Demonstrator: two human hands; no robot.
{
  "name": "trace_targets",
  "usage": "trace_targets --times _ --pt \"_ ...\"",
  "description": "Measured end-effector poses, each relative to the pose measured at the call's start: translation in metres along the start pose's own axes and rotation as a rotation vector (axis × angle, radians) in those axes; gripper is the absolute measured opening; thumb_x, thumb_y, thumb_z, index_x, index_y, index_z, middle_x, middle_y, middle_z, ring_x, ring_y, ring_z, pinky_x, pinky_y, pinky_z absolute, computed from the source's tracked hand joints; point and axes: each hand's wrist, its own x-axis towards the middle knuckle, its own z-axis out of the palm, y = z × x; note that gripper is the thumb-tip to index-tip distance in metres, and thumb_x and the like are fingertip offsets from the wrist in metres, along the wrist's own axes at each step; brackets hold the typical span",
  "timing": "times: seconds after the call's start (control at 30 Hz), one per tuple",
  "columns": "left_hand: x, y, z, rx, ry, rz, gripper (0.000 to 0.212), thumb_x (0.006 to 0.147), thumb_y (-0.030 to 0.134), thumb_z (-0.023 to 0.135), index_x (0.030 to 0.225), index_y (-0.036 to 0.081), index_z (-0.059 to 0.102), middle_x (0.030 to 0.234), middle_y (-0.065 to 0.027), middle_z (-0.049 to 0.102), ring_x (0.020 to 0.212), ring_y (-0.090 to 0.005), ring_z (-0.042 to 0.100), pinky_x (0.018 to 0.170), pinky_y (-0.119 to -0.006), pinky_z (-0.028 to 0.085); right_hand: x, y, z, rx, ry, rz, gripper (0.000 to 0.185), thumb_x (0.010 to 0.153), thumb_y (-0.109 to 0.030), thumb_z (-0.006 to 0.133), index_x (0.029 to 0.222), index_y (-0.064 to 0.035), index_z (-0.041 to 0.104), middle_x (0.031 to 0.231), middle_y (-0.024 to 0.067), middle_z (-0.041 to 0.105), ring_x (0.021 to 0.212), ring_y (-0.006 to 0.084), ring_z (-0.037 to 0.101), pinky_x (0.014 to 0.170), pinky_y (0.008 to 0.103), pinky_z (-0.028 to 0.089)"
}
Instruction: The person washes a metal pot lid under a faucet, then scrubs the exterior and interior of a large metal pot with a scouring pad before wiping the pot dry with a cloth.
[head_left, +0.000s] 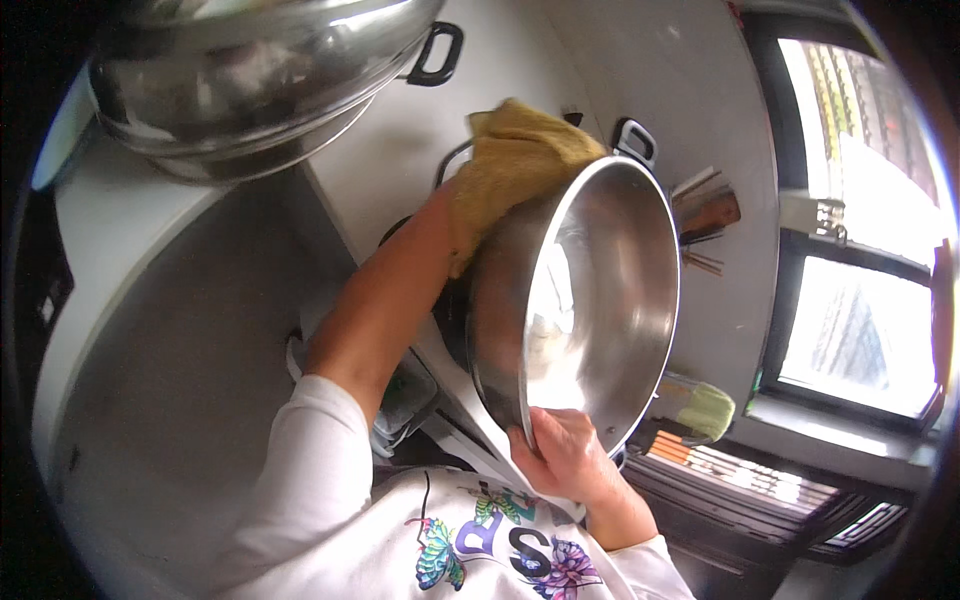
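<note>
A large stainless-steel pot is tipped on its side, its shiny inside facing right. My right hand grips the pot's rim at the near end, with the thumb side toward the outer wall. A yellow-brown cloth covers my left hand and lies against the outside of the pot near its far end. Only my left forearm shows, reaching up from the white sleeve; the fingers are hidden by the cloth. A dark loop handle sticks out at the pot's far end.
A big lidded steel steamer or pot stands on the white counter at upper left. A utensil holder with chopsticks hangs by the wall at right. A green sponge or cloth sits below the window. Grey floor lies at left.
</note>
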Motion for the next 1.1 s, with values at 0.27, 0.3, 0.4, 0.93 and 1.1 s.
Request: trace_targets --times 0.27,0.3,0.4,0.93,1.1 --pt "-0.054 0.043 -0.032 0.418 0.266 -0.240 0.010 0.082 0.014 0.060 0.074 0.014 0.065 0.074 -0.0030 0.066 0.073 -0.0201 0.066 0.069 -0.034 0.052 -0.008 0.011 -0.005 0.000 -0.035 -0.052 0.036 0.075 0.003 0.063 0.110 0.0087 0.054 0.068 0.0178 0.058 0.061 0.0356 0.061 0.056 0.0393 0.050" --pt "-0.069 0.058 -0.034 0.511 0.269 -0.268 0.010 0.081 0.013 0.060 0.072 0.014 0.065 0.072 -0.0029 0.066 0.072 -0.0205 0.066 0.068 -0.034 0.052 -0.007 0.015 -0.004 -0.039 -0.002 -0.066 0.036 0.075 0.002 0.063 0.109 0.0075 0.054 0.068 0.0184 0.058 0.061 0.0370 0.062 0.056 0.0400 0.050" --pt "-0.128 0.104 -0.034 0.728 0.047 -0.335 0.013 0.079 0.012 0.061 0.067 0.015 0.064 0.066 -0.0027 0.065 0.067 -0.0217 0.066 0.064 -0.034 0.052 0.020 0.028 0.002 0.002 0.227 0.100 0.013 0.078 -0.003 0.062 0.074 -0.0006 0.050 0.058 0.0216 0.054 0.053 0.0412 0.058 0.048 0.0450 0.045" --pt "-0.263 0.207 -0.061 0.463 -0.207 0.015 0.051 0.087 0.036 0.060 0.130 0.012 0.054 0.136 -0.0073 0.052 0.124 -0.0214 0.049 0.104 -0.038 0.037 0.024 0.037 -0.045 -0.047 0.752 -0.193 0.031 0.093 -0.028 0.060 0.107 -0.0004 0.062 0.089 0.0188 0.069 0.079 0.0317 0.069 0.067 0.0394 0.054" --pt "-0.231 0.293 -0.066 0.555 -0.561 -0.117 0.054 0.089 0.041 0.056 0.133 0.010 0.049 0.134 -0.0106 0.052 0.123 -0.0207 0.049 0.103 -0.037 0.039 -0.113 0.026 -0.041 0.585 0.372 -0.343 0.022 0.087 -0.011 0.064 0.107 -0.0022 0.064 0.085 0.0084 0.068 0.075 0.0178 0.067 0.069 0.0283 0.053"
